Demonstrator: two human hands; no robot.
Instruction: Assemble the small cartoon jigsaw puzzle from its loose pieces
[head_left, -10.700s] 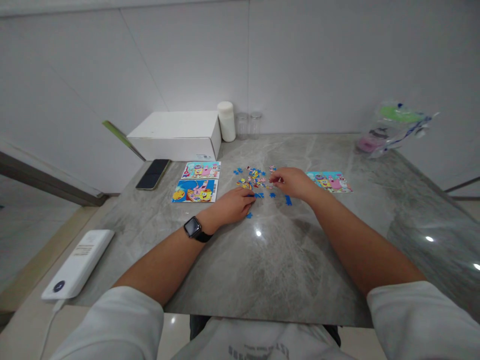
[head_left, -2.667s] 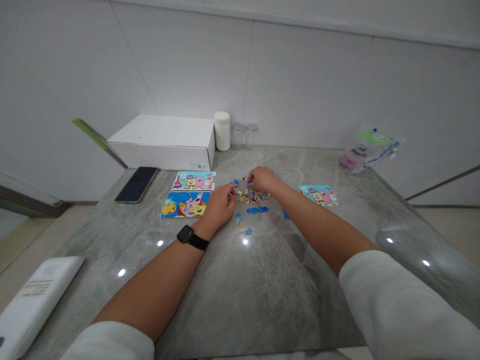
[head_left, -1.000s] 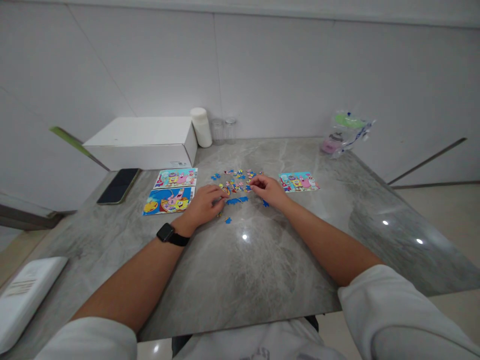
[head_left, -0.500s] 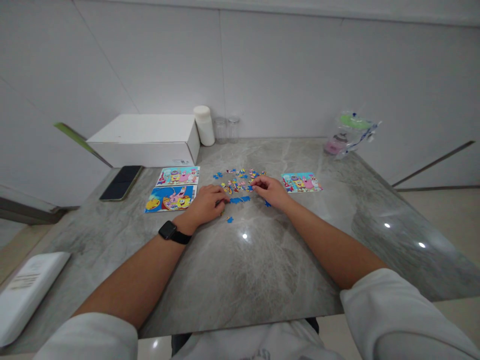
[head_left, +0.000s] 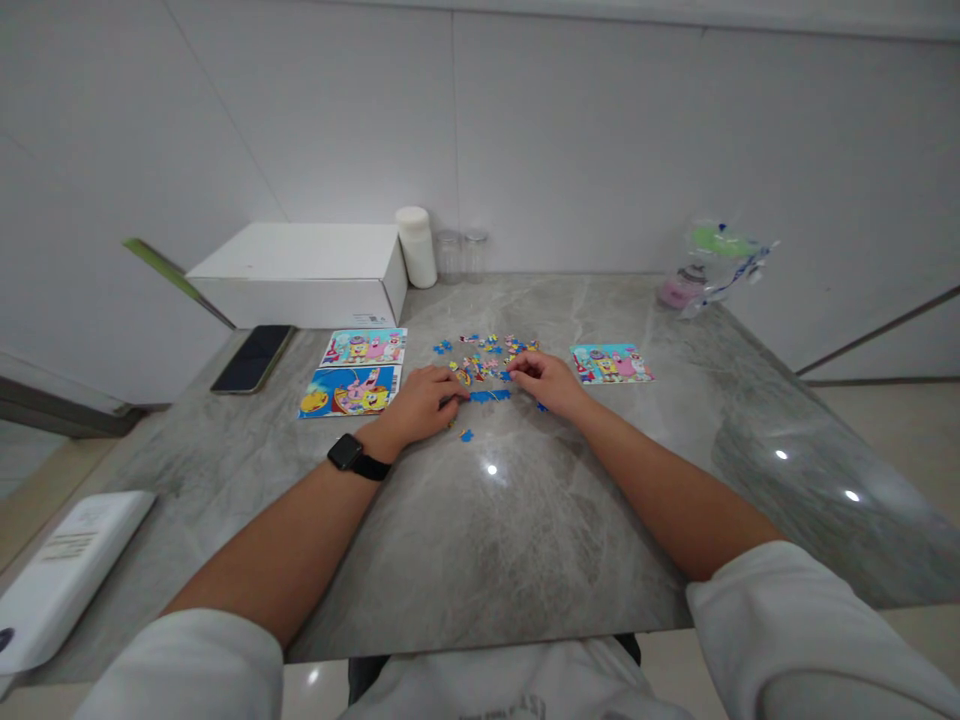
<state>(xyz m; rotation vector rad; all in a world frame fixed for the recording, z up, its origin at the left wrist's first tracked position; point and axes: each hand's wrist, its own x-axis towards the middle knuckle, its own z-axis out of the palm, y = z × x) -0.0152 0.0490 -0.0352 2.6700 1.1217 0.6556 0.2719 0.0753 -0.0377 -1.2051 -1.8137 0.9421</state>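
Note:
Several small colourful puzzle pieces point(head_left: 486, 358) lie scattered on the grey marble table point(head_left: 510, 520). A short joined strip of blue pieces point(head_left: 489, 396) lies between my hands. My left hand point(head_left: 424, 400), with a black watch on its wrist, rests on the table with fingers curled, fingertips at the strip's left end. My right hand point(head_left: 546, 380) has its fingers curled in a pinch at the right edge of the pile; what it pinches is too small to name. A single blue piece point(head_left: 466, 435) lies just in front of my left hand.
Two cartoon picture cards point(head_left: 352, 375) lie left of the pile, one more card point(head_left: 611, 362) on the right. A phone point(head_left: 253, 357), a white box point(head_left: 304, 272), a white canister point(head_left: 417, 246), two glass jars point(head_left: 461, 254), a plastic bag point(head_left: 709, 265) and a white device point(head_left: 64, 575) stand around.
Both hands stay at the puzzle pile with only slight shifts; the blue strip lies in the same place. The camera view has drifted a little.

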